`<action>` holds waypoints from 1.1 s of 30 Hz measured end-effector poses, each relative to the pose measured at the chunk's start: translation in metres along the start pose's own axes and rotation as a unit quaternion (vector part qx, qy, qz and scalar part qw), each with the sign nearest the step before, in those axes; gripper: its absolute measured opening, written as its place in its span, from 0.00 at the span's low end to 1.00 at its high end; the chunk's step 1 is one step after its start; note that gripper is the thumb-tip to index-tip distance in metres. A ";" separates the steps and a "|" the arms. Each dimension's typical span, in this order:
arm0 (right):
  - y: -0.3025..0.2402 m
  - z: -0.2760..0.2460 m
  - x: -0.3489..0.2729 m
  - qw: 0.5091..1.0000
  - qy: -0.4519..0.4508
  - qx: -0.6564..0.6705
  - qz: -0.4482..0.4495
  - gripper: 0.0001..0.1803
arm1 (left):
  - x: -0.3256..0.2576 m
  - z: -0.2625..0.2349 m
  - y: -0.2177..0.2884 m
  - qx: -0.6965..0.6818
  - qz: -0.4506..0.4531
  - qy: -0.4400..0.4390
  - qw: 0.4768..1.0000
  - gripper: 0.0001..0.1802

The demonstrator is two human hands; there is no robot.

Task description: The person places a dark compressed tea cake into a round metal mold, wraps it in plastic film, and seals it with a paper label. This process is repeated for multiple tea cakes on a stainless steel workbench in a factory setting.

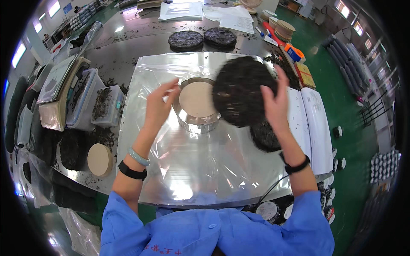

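Observation:
My right hand (277,100) grips the right edge of a dark, round pressed cake (243,91) of crumbly material, raised above the sheet and smeared by motion. Partly under it lies another dark round cake (265,137). My left hand (160,102) is at the left rim of a shiny metal ring (196,123), fingers extended and thumb apart; whether it touches the rim is hard to tell. Inside the ring sits a pale round disc (197,99). The ring stands on a clear plastic film (171,158) spread over the table.
Two dark cakes (185,40) lie at the back with papers (181,10) behind them. On the left are plastic bins (109,106) of dark crumbs and a pale disc (99,160). At right are a white roll (318,128), an orange-blue tape dispenser (294,52) and stacked discs (285,30).

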State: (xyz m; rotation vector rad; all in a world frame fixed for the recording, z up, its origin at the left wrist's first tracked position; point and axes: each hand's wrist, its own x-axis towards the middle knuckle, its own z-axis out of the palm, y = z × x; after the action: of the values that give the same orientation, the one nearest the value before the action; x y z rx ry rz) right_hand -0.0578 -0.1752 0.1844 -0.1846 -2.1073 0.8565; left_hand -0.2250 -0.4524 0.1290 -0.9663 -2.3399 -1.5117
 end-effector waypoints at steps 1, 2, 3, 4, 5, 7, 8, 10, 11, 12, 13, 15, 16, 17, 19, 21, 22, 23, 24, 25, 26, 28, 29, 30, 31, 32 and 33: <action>0.007 0.023 0.000 1.000 -0.015 0.012 0.020 0.30 | 0.010 0.002 0.000 -0.032 -0.012 0.048 0.998 0.20; 0.019 0.048 -0.004 0.986 -0.060 0.112 0.109 0.30 | 0.015 0.004 0.002 -0.034 -0.009 0.037 0.999 0.21; 0.032 0.073 -0.009 0.952 -0.106 0.213 0.193 0.29 | 0.019 0.005 0.002 -0.033 -0.006 0.029 0.999 0.21; 0.044 0.096 -0.016 0.960 -0.104 0.186 0.183 0.28 | 0.018 0.009 0.000 -0.019 -0.007 -0.047 0.999 0.28; 0.057 0.118 -0.024 0.966 -0.103 0.160 0.173 0.27 | 0.011 0.013 -0.015 -0.031 -0.026 -0.149 0.988 0.42; 0.086 0.134 -0.036 0.990 -0.132 -0.038 0.039 0.28 | -0.001 0.020 -0.015 0.113 -0.029 -0.241 0.963 0.55; 0.087 0.130 -0.036 0.977 -0.169 -0.125 -0.026 0.29 | 0.002 0.020 -0.014 0.138 -0.036 -0.268 0.953 0.60; 0.071 0.114 -0.019 0.907 -0.229 -0.295 -0.195 0.46 | 0.016 0.025 -0.026 0.167 -0.021 -0.301 0.939 0.69; 0.048 0.107 -0.002 0.890 -0.340 -0.261 -0.156 0.52 | 0.019 0.026 -0.027 0.209 -0.015 -0.319 0.924 0.70; 0.024 0.103 0.019 0.861 -0.441 -0.224 -0.114 0.59 | 0.028 0.028 -0.021 0.251 -0.004 -0.337 0.907 0.72; 0.017 0.106 0.032 0.822 -0.534 -0.188 -0.068 0.65 | 0.039 0.034 -0.017 0.290 0.013 -0.355 0.888 0.74; 0.031 0.122 0.027 0.790 -0.555 -0.238 -0.106 0.77 | 0.052 0.048 -0.010 0.328 0.023 -0.437 0.837 0.68; 0.028 0.129 0.027 0.778 -0.573 -0.237 -0.099 0.76 | 0.055 0.051 -0.008 0.359 0.033 -0.471 0.806 0.62; 0.027 0.135 0.027 0.766 -0.591 -0.236 -0.092 0.76 | 0.056 0.056 -0.011 0.387 0.044 -0.503 0.772 0.57; 0.036 0.146 0.029 0.737 -0.627 -0.242 -0.072 0.77 | 0.053 0.066 -0.025 0.397 0.086 -0.508 0.760 0.51; 0.045 0.152 0.028 0.708 -0.658 -0.252 -0.045 0.77 | 0.045 0.076 -0.043 0.394 0.116 -0.502 0.761 0.51; 0.058 0.156 0.021 0.723 -0.644 -0.237 -0.078 0.77 | 0.040 0.080 -0.050 0.389 0.118 -0.493 0.769 0.52; 0.068 0.161 0.014 0.729 -0.636 -0.238 -0.084 0.78 | 0.038 0.086 -0.057 0.395 0.101 -0.508 0.759 0.57; 0.076 0.167 0.007 0.734 -0.630 -0.236 -0.095 0.78 | 0.036 0.087 -0.057 0.401 0.079 -0.523 0.748 0.62; 0.083 0.170 -0.001 0.740 -0.621 -0.237 -0.103 0.78 | 0.034 0.090 -0.057 0.407 0.061 -0.536 0.737 0.68; 0.090 0.172 -0.009 0.737 -0.621 -0.247 -0.101 0.78 | 0.032 0.094 -0.058 0.397 0.091 -0.534 0.741 0.67; 0.083 0.174 -0.014 0.741 -0.616 -0.252 -0.090 0.77 | 0.032 0.102 -0.059 0.424 0.088 -0.572 0.696 0.61; 0.079 0.173 -0.015 0.744 -0.611 -0.258 -0.084 0.77 | 0.032 0.107 -0.060 0.438 0.090 -0.588 0.674 0.59; 0.081 0.176 -0.021 0.762 -0.581 -0.269 -0.094 0.76 | 0.024 0.114 -0.077 0.445 0.104 -0.548 0.701 0.51; 0.088 0.183 -0.027 0.781 -0.549 -0.279 -0.109 0.75 | 0.013 0.121 -0.107 0.453 0.116 -0.504 0.726 0.42; 0.097 0.182 -0.030 0.789 -0.537 -0.277 -0.113 0.70 | 0.012 0.124 -0.104 0.450 0.113 -0.485 0.741 0.37; 0.088 0.176 -0.027 0.812 -0.540 -0.206 -0.084 0.64 | 0.010 0.122 -0.102 0.448 0.106 -0.465 0.756 0.32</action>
State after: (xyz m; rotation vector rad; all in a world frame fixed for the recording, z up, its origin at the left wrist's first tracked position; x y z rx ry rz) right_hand -0.1865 -0.2099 0.0375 0.3680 -3.3041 0.3653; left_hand -0.2727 -0.3690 0.0019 -1.7535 -2.7967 0.4345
